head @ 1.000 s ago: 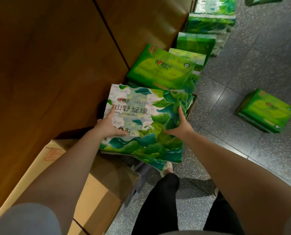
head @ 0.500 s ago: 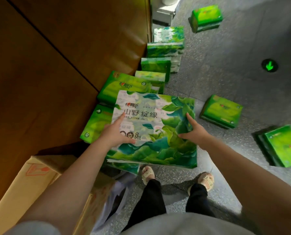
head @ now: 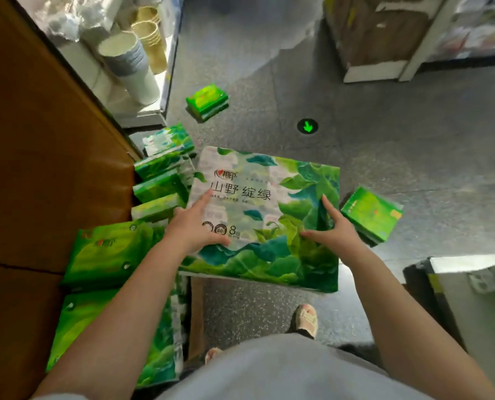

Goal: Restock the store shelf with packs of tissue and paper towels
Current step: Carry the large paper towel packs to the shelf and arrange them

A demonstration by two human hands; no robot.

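I hold a large tissue pack [head: 269, 197], white and green with a leaf print, flat in front of me above the floor. My left hand [head: 195, 225] grips its near left part, thumb and forefinger on top. My right hand [head: 334, 230] grips its near right part, thumb and forefinger spread on the top face. The remaining fingers of both hands are hidden under the pack. Several more green packs [head: 159, 180] lie in a row along the foot of the brown wooden panel [head: 44, 145], and two larger ones [head: 107, 252] lie by my left arm.
Single green packs lie on the grey floor ahead [head: 207, 101] and to the right [head: 372, 215]. A shelf with stacked paper cups [head: 131, 59] stands at the upper left. Another shelf unit [head: 373, 39] is across the aisle. A white shelf edge [head: 471, 261] is at my right.
My view has swung up and along the aisle, bringing the cup shelf and far shelves into sight. The pack has come away from the wooden panel toward the open floor, still in both hands.
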